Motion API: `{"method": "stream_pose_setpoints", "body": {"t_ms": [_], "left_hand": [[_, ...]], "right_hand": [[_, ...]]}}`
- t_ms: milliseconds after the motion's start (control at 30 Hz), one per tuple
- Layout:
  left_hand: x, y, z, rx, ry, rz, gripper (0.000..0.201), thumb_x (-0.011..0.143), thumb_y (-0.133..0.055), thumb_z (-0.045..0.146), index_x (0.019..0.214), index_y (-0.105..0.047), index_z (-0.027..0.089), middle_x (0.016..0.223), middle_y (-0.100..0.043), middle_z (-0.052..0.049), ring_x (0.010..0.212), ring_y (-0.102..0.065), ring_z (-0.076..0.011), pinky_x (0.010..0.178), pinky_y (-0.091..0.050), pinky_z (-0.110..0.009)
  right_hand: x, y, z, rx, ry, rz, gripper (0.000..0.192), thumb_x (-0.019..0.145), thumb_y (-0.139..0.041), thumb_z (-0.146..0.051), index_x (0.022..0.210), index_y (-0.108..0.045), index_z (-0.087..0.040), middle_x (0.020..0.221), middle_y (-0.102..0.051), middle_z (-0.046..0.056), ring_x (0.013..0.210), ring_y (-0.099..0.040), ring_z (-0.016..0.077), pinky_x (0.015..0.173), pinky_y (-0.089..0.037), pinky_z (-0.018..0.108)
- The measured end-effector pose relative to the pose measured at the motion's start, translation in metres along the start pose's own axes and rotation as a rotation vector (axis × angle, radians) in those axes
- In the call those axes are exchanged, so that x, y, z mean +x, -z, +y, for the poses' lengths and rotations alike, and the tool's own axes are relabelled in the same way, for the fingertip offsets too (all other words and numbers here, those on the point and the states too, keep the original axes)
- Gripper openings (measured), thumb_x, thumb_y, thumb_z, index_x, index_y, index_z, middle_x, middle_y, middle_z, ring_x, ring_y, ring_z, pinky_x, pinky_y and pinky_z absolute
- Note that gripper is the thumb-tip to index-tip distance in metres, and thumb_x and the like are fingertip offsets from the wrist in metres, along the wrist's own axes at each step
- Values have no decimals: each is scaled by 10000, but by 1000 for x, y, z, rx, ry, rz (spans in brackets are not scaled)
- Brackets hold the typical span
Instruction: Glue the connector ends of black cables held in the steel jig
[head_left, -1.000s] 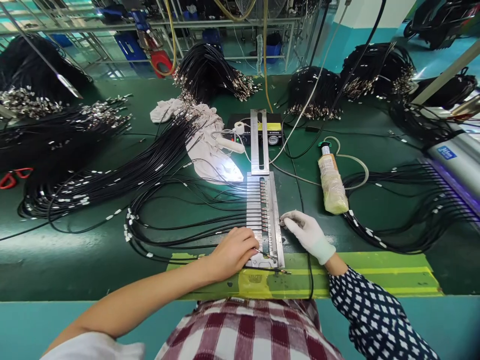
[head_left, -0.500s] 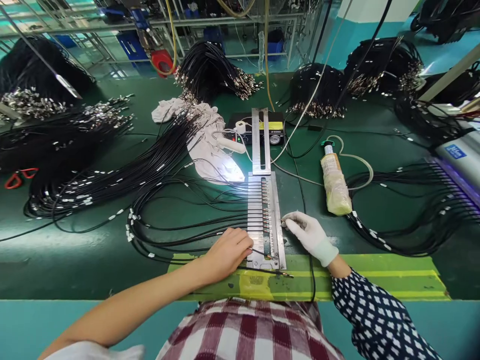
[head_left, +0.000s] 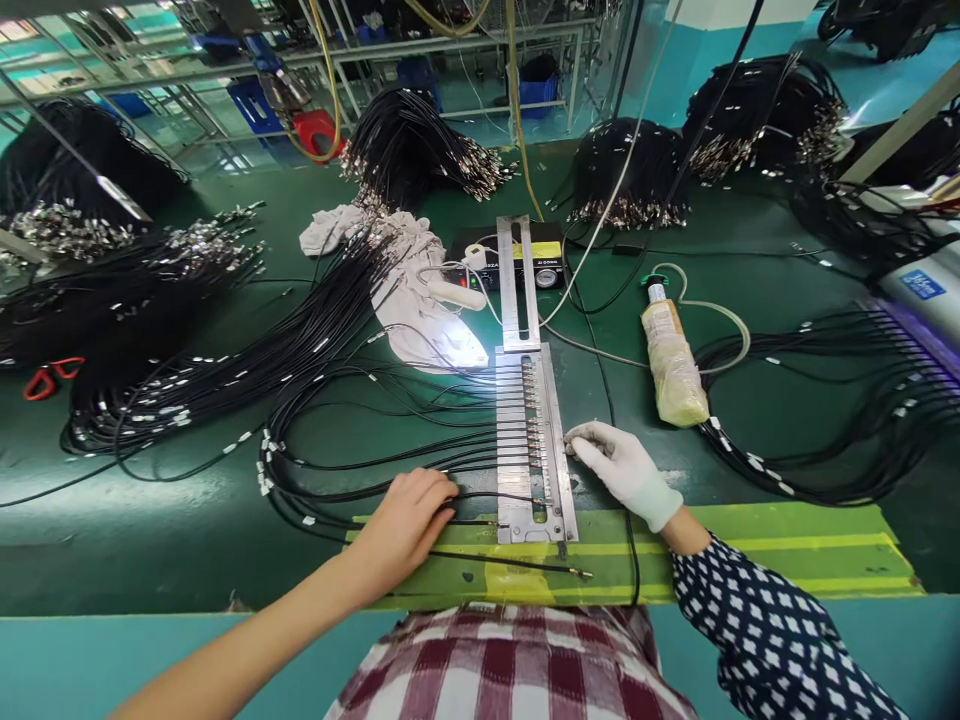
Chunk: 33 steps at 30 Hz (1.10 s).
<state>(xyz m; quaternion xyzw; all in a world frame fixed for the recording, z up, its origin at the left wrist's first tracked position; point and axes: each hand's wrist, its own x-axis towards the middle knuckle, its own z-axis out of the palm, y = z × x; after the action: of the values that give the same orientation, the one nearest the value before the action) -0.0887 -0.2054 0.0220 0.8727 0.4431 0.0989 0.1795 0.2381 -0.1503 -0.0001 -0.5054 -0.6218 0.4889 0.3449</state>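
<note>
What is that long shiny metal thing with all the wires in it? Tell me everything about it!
The metal fixture is a long, flat, silvery plate lying on the green table. Narrow slots cross its left part, and black cables lie in them side by side, their metal tips lined up along a central channel. A second slotted strip extends from its far end. The gloved right hand touches its right edge; the bare left hand rests on cables beside it.

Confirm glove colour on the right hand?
White. The glove covers the right hand, resting at the metal fixture; clearest in the head view.

2 hands point(head_left: 409, 520), 1 jig point(head_left: 534, 450), 1 bottle point(head_left: 673, 365)
</note>
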Motion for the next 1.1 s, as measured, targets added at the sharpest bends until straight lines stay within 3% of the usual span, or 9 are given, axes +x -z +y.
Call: {"method": "stream_pose_setpoints", "body": {"t_ms": [133,267,567,800,1100], "left_hand": [[20,-19,18,-93,-98,56,203,976,-424,162,1136,-545,194,1023,-621,-75,922,-556,-195,818,-467,-329],[35,-26,19,-189,-121,130,215,986,-404,149,1090,-589,183,934,-600,-62,851,-572,-153,764,-497,-253],[50,-17,8,103,-209,322,253,976,-405,133,1069,-640,141,867,-592,-70,767,-566,-149,684,-503,-248],[49,-18,11,175,-226,311,259,961,-404,110,1070,-637,130,861,-599,-75,760,-567,-155,671,-508,-258],[42,-14,10,276,-372,274,318,948,-387,83,1178,-602,129,960,-625,-118,856,-583,-202,774,-503,-332]], "right_hand": [[-1,1,2,3,0,-5,256,912,-549,-423,935,-670,-199,916,-695,49,858,-638,202,801,-498,316],[-3,1,3,-5,4,-5,262,916,-546,-430,945,-668,-201,924,-695,52,865,-639,205,804,-499,317],[-2,1,3,-31,5,-5,261,924,-541,-425,949,-671,-200,938,-699,51,877,-644,203,810,-500,309],[-1,1,0,-57,14,-1,241,923,-538,-400,940,-674,-202,929,-704,49,870,-647,207,806,-507,316],[-1,1,-1,-94,21,-1,244,924,-527,-395,936,-675,-201,921,-709,50,857,-653,208,790,-510,321]]}}
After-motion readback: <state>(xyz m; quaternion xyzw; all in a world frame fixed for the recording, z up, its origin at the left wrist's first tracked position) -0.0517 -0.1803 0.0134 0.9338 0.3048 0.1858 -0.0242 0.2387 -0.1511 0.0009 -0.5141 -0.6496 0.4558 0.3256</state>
